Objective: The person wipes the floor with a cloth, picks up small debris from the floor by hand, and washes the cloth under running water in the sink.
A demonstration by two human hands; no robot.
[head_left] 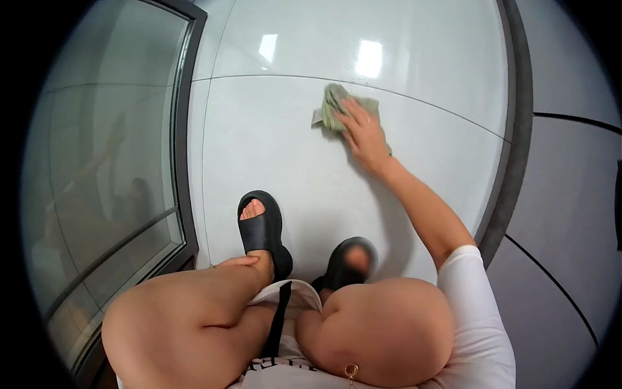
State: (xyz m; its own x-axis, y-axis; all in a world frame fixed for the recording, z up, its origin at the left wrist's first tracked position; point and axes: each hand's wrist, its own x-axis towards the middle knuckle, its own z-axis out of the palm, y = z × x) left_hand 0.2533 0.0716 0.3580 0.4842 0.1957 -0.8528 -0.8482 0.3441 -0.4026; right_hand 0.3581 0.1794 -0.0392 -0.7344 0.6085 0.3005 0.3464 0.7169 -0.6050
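Note:
A crumpled green cloth (pixel 335 98) with a pale tag at its left edge lies on the light floor tiles. On top of it rests my right hand (pixel 366 135), palm down, its fingers spread over the fabric. Only a small part of my left hand (pixel 238 261) shows, beside the ankle above the black slipper (pixel 261 228); my leg hides most of it, and its grip cannot be made out.
A glass panel in a dark frame (pixel 183 129) stands on the left. Along the right runs a dark curved threshold (pixel 520 129), with grey tiles (pixel 570 175) beyond. My other black slipper (pixel 337 269) is near my knees. Light reflects off the glossy floor (pixel 291 149).

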